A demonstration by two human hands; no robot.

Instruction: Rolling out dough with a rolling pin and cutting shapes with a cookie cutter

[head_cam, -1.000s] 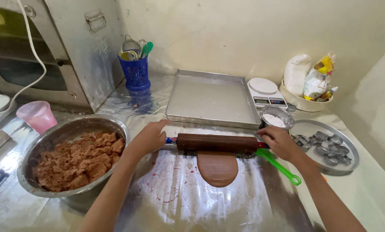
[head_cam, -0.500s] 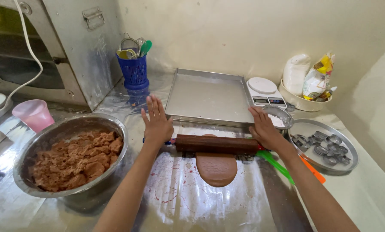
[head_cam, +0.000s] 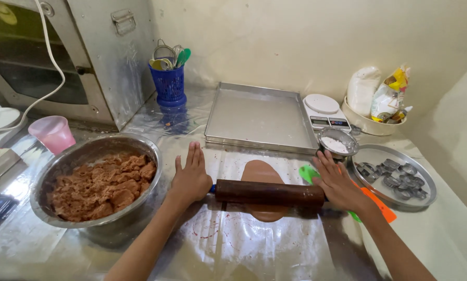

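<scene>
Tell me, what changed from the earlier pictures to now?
The left hand and right hand opened flat on the ends of the rolling pin and pushed it away and back over the dough, which is now longer. The bowl, tray and scale stayed put.

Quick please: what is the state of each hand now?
Left hand: open, palm flat on rolling pin end.
Right hand: open, flat on the other end.

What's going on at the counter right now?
Left hand and right hand flat on rolling pin. Pin across brown dough. Green spatula beside right hand.
</scene>
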